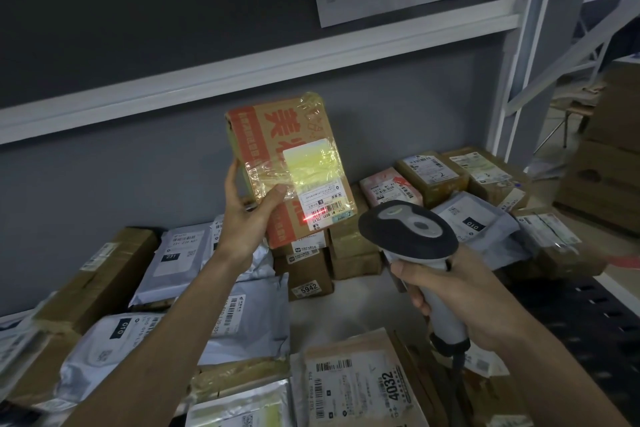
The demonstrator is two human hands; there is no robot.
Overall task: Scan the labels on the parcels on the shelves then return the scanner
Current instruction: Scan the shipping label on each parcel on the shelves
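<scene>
Both arms raised, parcel (289,166) and scanner (412,236)

Cardboard parcel (287,163) under glossy crinkled tape; scanner (412,236) smooth matt plastic; grey mailers (249,319) plastic film.

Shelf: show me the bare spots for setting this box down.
One bare patch of the pale shelf lies between the small brown carton marked 5942, the flat brown parcel marked 4032 and the handheld scanner. Elsewhere, parcels crowd it.

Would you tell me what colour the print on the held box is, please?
Orange-red print on the brown cardboard box, seen in the head view.
</scene>
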